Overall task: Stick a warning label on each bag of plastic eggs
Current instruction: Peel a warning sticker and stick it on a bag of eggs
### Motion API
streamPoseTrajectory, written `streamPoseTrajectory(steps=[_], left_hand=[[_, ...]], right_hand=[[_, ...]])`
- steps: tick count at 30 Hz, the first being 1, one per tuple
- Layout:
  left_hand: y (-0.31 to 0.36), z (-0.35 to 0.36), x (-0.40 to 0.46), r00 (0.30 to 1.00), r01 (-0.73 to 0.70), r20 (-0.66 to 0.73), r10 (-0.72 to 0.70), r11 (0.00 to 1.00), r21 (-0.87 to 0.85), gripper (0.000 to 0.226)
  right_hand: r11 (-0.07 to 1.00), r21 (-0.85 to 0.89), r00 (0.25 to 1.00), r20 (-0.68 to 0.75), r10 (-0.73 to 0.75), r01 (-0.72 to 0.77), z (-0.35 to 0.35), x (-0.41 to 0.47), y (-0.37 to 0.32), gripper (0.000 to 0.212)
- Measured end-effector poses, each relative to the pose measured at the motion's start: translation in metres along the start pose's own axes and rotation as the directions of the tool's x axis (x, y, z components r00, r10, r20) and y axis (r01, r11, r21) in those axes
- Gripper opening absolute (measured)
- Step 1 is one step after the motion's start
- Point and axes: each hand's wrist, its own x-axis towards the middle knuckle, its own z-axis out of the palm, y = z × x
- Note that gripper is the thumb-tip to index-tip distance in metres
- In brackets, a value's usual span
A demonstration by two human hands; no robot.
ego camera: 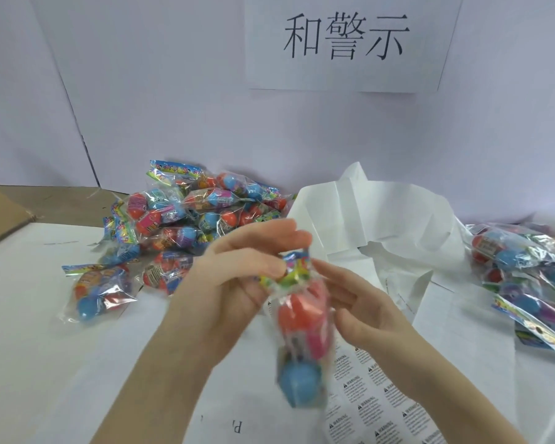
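Head view: left hand [237, 277] pinches a hanging bag [298, 322] by its header, right hand [359, 309] loose beside it — next, I'd guess, a label off the sheet [369, 408].

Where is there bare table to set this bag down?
Bare white table lies near-left, in front of the left heap of egg bags. Crowded: crumpled white backing paper behind, printed warning label sheet near-right, second bag heap far right.
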Motion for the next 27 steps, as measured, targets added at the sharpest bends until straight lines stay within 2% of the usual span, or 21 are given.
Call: streamPoseTrajectory(steps=[2, 4, 6, 7, 9, 10, 13, 15, 17, 19, 20, 22, 24, 27], left_hand=[[0.005, 0.016, 0.013, 0.995, 0.091, 0.054, -0.084, 0.985, -0.149, 0.035], [0.003, 0.025, 0.026, 0.992, 0.119, -0.012, -0.125, 0.966, -0.229, 0.032], [-0.002, 0.031, 0.034, 0.981, 0.123, -0.109, -0.158, 0.953, -0.278, 0.032], [-0.006, 0.032, 0.037, 0.972, 0.142, -0.143, -0.189, 0.947, -0.288, 0.043], [-0.018, 0.034, 0.037, 0.946, 0.220, -0.182, -0.268, 0.944, -0.247, 0.065], [-0.023, 0.035, 0.035, 0.941, 0.251, -0.184, -0.285, 0.950, -0.186, 0.064], [-0.036, 0.039, 0.029, 0.938, 0.331, -0.150, -0.312, 0.936, 0.121, 0.043], [-0.043, 0.039, 0.023, 0.959, 0.281, -0.097, -0.265, 0.931, 0.234, 0.038], [-0.043, 0.040, 0.016, 0.974, 0.224, -0.063, -0.216, 0.948, 0.226, 0.036], [-0.043, 0.041, 0.013, 0.982, 0.190, -0.042, -0.186, 0.969, 0.156, 0.022], [-0.044, 0.042, 0.012, 0.983, 0.181, -0.029, -0.179, 0.976, 0.124, 0.013], [-0.044, 0.043, 0.011, 0.987, 0.157, -0.025, -0.156, 0.982, 0.105, 0.015], [-0.047, 0.041, 0.009, 0.993, 0.119, -0.042, -0.114, 0.982, 0.145, 0.017], [-0.049, 0.039, 0.008, 0.996, 0.093, -0.030, -0.089, 0.969, 0.229, 0.015]], right_hand=[[0.997, 0.077, 0.996, 0.088, -0.009, 0.002, -0.003, -0.002, -0.005, 0.053], [0.991, 0.133, 0.997, 0.076, -0.023, 0.012, -0.004, -0.003, -0.010, 0.032], [0.987, 0.159, 1.000, -0.008, -0.025, 0.026, -0.007, -0.003, -0.011, 0.035], [0.989, 0.141, 0.996, -0.087, -0.032, 0.044, -0.009, -0.002, -0.010, 0.040], [0.992, 0.107, 0.961, -0.274, -0.035, 0.067, -0.011, -0.001, -0.009, 0.039], [0.992, 0.097, 0.939, -0.342, -0.038, 0.075, -0.010, 0.000, -0.008, 0.036], [0.992, 0.071, 0.902, -0.427, -0.066, 0.106, -0.009, 0.002, -0.006, 0.030], [0.992, 0.059, 0.898, -0.434, -0.078, 0.115, -0.009, 0.002, -0.006, 0.032], [0.992, 0.065, 0.906, -0.418, -0.074, 0.111, -0.009, 0.002, -0.007, 0.025], [0.993, 0.068, 0.918, -0.392, -0.059, 0.093, -0.009, 0.002, -0.007, 0.021], [0.995, 0.062, 0.924, -0.379, -0.052, 0.082, -0.008, 0.001, -0.008, 0.022], [0.997, 0.057, 0.935, -0.354, -0.030, 0.054, -0.008, 0.000, -0.009, 0.032], [0.998, 0.059, 0.940, -0.341, -0.005, 0.027, -0.010, 0.000, -0.010, 0.040], [0.998, 0.062, 0.912, -0.410, 0.010, 0.017, -0.012, 0.001, -0.012, 0.028]])
